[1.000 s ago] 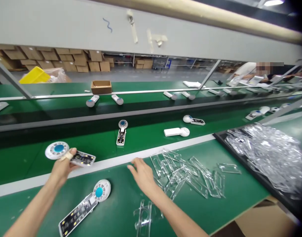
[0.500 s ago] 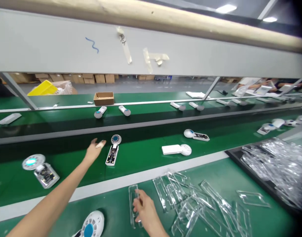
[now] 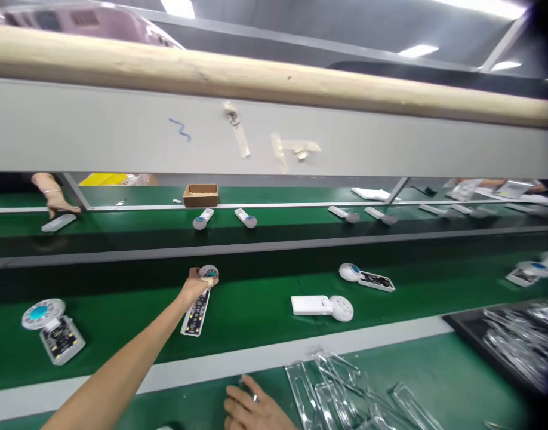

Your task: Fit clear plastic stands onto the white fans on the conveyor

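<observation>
On the green belt lies a white device (image 3: 196, 319) with a round head and an exposed circuit board. My left hand (image 3: 199, 286) is closed around it just below the round head. Near the bottom edge, my right hand (image 3: 251, 406) rests over the green bench, its fingers bent around a clear plastic frame that is mostly hidden. Several clear plastic frames (image 3: 303, 391) are piled to the right of that hand. Another opened device (image 3: 61, 340) lies at the left of the belt, and a white device (image 3: 312, 305) lies to the right.
A black tray (image 3: 473, 346) of clear parts stands at the right. Across the near belt, a second belt carries more devices (image 3: 245, 218), with a cardboard box (image 3: 201, 196) beyond. Another person's hand (image 3: 59, 203) is at the far left. A grey panel (image 3: 368, 143) spans above.
My left hand has moved onto the device and closed on its neck. The view has tilted up, and my right hand sits lower in it. Another person's hand has appeared at the far left.
</observation>
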A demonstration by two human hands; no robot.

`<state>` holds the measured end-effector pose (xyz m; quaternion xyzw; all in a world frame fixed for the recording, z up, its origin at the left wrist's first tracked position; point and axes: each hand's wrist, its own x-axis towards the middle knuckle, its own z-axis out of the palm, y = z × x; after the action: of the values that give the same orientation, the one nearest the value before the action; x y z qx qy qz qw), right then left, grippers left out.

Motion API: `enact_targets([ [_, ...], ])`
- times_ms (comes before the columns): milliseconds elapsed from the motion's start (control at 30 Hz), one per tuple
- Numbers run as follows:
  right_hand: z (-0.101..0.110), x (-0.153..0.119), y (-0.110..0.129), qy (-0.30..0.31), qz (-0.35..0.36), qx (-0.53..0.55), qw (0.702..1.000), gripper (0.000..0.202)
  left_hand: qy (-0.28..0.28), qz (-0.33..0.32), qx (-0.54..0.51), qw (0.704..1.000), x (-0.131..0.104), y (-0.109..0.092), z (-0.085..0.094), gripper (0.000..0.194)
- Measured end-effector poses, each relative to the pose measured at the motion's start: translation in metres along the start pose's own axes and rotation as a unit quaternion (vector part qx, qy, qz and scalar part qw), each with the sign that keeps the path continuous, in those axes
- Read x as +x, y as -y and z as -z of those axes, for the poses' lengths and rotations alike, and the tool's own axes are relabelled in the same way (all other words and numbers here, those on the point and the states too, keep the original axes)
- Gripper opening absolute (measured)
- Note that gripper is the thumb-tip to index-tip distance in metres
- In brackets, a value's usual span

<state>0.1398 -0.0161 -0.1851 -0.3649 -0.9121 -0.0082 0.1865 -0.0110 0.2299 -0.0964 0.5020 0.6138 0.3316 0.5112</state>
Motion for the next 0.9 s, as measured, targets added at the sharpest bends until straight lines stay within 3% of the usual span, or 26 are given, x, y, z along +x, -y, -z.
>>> enact_targets([
  [67, 0.025, 0.01, 0.0, 0.034, -0.076, 0.052, 0.995, 0.019, 0.01, -0.008, -0.048, 0.999, -0.02, -0.005, 0.016, 0.075],
  [133, 0.057, 0.027, 0.005, 0.034, -0.187, 0.094, 0.977, 0.044, 0.021, -0.02, -0.1, 0.995, -0.042, -0.01, 0.031, 0.075],
  [233, 0.093, 0.065, 0.019, -0.054, -0.322, 0.097, 0.94, 0.052, 0.034, -0.019, -0.181, 0.983, -0.077, -0.016, 0.044, 0.063],
  [300, 0.101, 0.093, 0.028, -0.117, -0.368, 0.085, 0.918, 0.049, 0.041, -0.011, -0.224, 0.974, -0.1, -0.02, 0.045, 0.058],
  [400, 0.094, 0.124, 0.04, -0.164, -0.389, 0.053, 0.905, 0.049, 0.038, -0.01, -0.245, 0.969, -0.133, -0.027, 0.041, 0.056],
  [500, 0.081, 0.135, 0.048, -0.194, -0.398, 0.021, 0.896, 0.046, -0.001, -0.024, -0.231, 0.973, -0.158, -0.033, 0.039, 0.058],
  [667, 0.072, 0.122, 0.06, -0.21, -0.397, -0.011, 0.894, 0.047, -0.032, -0.036, -0.226, 0.973, -0.179, -0.039, 0.045, 0.062],
  [767, 0.073, 0.113, 0.064, -0.211, -0.385, 0.032, 0.898, 0.052, -0.034, -0.028, -0.261, 0.964, -0.187, -0.043, 0.048, 0.061],
  [900, 0.089, 0.108, 0.065, -0.207, -0.376, 0.119, 0.895, 0.057, 0.026, -0.04, -0.325, 0.944, -0.197, -0.04, 0.044, 0.06],
])
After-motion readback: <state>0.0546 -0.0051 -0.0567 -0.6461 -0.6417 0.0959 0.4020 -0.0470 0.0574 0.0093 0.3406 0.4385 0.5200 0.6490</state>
